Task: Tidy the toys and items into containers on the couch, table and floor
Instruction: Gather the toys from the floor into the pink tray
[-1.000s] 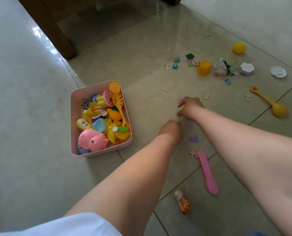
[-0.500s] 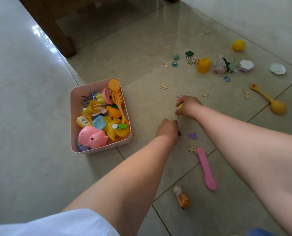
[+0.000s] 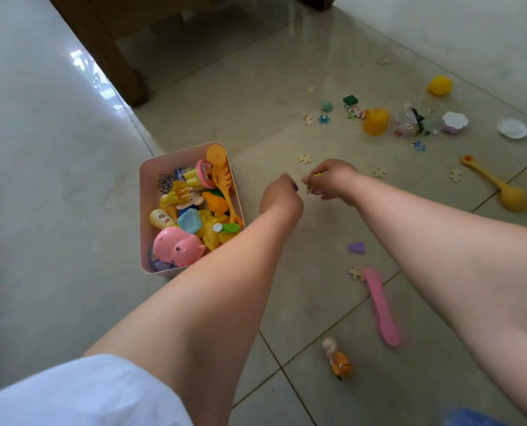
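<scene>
Left hand: I see my left hand [image 3: 282, 196] stretched forward just right of the pink bin [image 3: 151, 192], fingers curled, pinching a small purple piece [image 3: 295, 186] at the fingertips.
Right hand: my right hand [image 3: 330, 178] sits just beside the left, nearly touching it, fingers curled round small bits; a yellow speck [image 3: 317, 174] shows at the top, but I cannot tell what the pieces are.
Bin: left of both hands, on the floor, full of toys; a pink pig [image 3: 177, 246] lies at its near end, an orange slotted spoon [image 3: 225, 186] along its right wall.
Floor near my arms: between the forearms lie a purple triangle [image 3: 357, 247], a pink spatula [image 3: 381, 305] and a small orange figure [image 3: 337, 358].
Floor beyond the hands: puzzle pieces [image 3: 304, 158] scattered on glossy beige tiles [image 3: 271, 96], a yellow cup [image 3: 376, 121], a yellow ball [image 3: 439, 85]; a yellow spoon [image 3: 499, 186] lies to the right.
Room: a wooden furniture leg [image 3: 102, 47] stands far left of the hands.
</scene>
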Tool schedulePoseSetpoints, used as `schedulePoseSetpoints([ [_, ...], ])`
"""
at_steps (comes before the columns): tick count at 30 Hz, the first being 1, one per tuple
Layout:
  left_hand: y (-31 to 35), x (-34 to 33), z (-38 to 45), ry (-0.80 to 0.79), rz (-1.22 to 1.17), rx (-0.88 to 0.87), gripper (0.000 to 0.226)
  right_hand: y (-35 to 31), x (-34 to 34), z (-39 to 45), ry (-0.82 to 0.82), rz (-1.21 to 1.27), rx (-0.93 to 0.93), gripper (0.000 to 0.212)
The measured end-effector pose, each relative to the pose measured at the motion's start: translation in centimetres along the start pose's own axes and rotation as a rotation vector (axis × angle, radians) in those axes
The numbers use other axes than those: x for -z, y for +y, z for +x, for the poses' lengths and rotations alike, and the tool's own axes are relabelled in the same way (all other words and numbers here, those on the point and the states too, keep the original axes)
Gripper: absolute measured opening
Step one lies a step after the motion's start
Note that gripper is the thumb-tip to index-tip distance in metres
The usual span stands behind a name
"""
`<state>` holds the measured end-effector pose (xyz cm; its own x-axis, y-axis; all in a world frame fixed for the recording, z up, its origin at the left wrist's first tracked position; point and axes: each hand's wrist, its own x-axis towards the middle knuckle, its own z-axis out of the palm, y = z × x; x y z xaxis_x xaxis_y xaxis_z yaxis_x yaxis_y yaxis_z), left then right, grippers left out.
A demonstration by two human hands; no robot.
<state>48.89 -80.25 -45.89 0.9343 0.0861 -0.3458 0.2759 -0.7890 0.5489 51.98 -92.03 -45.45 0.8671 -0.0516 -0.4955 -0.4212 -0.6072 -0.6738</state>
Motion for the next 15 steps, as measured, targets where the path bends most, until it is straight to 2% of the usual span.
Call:
schedulePoseSetpoints([
  [3,-1.7,4.6,0.5,0.244,-0.171,0.095,0.03,-3.9,-2.5,0.0,-0.05,0.135,0.078,0.026],
  [7,-6.6,9.4,0.5,0.584,-0.166,0.218,0.024,-8.8,-7.0,-0.2,-0.163,0.24,0.173,0.029],
  [9,-8.4,10.3,0.2,0.642,-0.09,0.286,0.028,-9.9,-8.6,0.0,-0.199,0.206,0.224,0.036],
  [12,-10.4,10.9,-0.3,0.681,0.062,0.364,0.037,-10.6,-10.0,0.1,-0.018,-0.096,0.316,0.042],
  [14,-10.6,10.7,-0.5,0.673,0.123,0.337,0.041,-10.2,-10.2,0.1,0.088,-0.206,0.263,0.041],
  [15,-10.3,10.5,-0.7,0.648,0.138,0.309,0.042,-9.8,-10.4,0.3,0.067,-0.248,0.204,0.045],
])
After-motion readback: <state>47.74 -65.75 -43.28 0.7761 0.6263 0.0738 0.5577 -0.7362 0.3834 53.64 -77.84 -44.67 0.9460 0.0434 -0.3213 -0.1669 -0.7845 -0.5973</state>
